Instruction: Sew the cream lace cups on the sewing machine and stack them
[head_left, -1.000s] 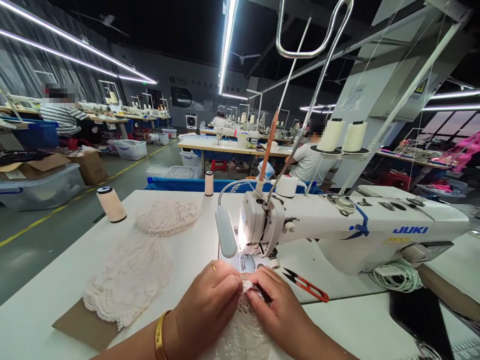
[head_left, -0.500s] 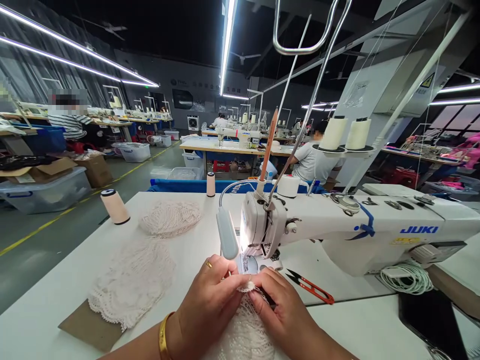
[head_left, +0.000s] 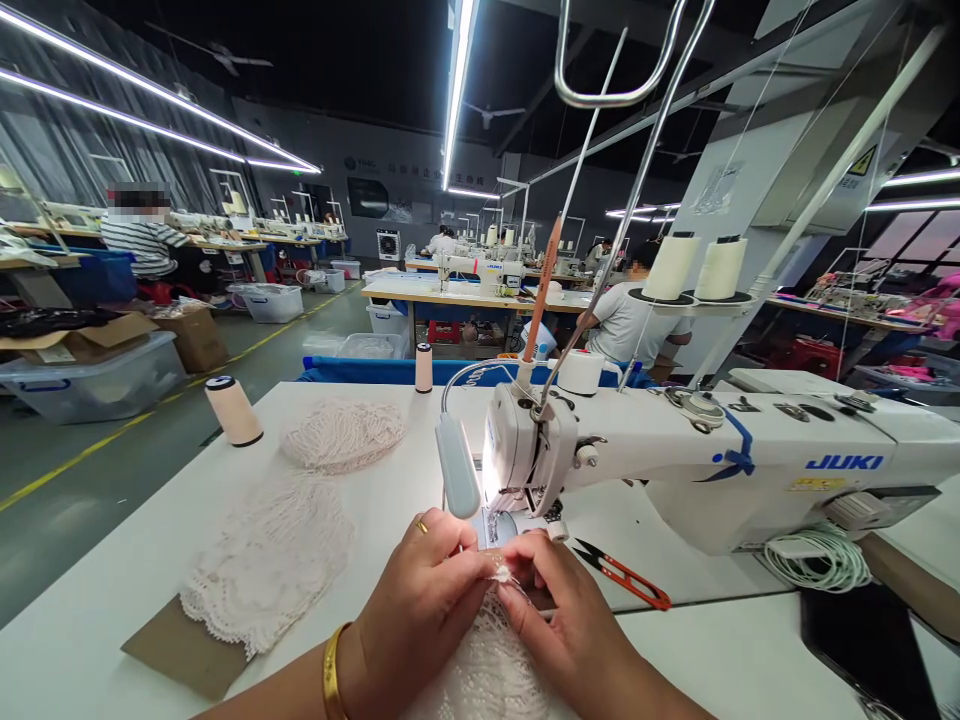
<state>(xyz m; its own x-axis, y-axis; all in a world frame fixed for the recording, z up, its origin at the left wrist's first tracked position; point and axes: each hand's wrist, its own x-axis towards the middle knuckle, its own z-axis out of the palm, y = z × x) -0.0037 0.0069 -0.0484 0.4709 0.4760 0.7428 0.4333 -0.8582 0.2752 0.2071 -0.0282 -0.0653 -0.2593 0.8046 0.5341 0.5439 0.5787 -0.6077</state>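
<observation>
A piece of white lace fabric [head_left: 487,660] hangs between my hands, in front of the sewing machine [head_left: 645,440]. My left hand [head_left: 427,590] pinches its upper edge from the left; a gold ring and a bracelet show on it. From the right, my right hand [head_left: 559,610] pinches the same edge, thumb toward me. The fingertips of both hands nearly meet there. Just behind them are the machine's lit needle area and the small lamp [head_left: 457,468]. Orange-handled thread snips [head_left: 626,576] lie on the machine bed to the right, untouched.
At left on the table lie a lace bundle [head_left: 345,435] and a lace piece [head_left: 270,560] over brown card [head_left: 187,645]. Two thread cones, one large [head_left: 234,412] and one small [head_left: 424,368], stand behind. A phone [head_left: 862,650] and coiled cable [head_left: 817,560] are at right. Co-workers sit farther back.
My fingers have shifted slightly on the lace edge, with the right fingertips curling closer over it. The whole view has moved a little; both hands keep their hold.
</observation>
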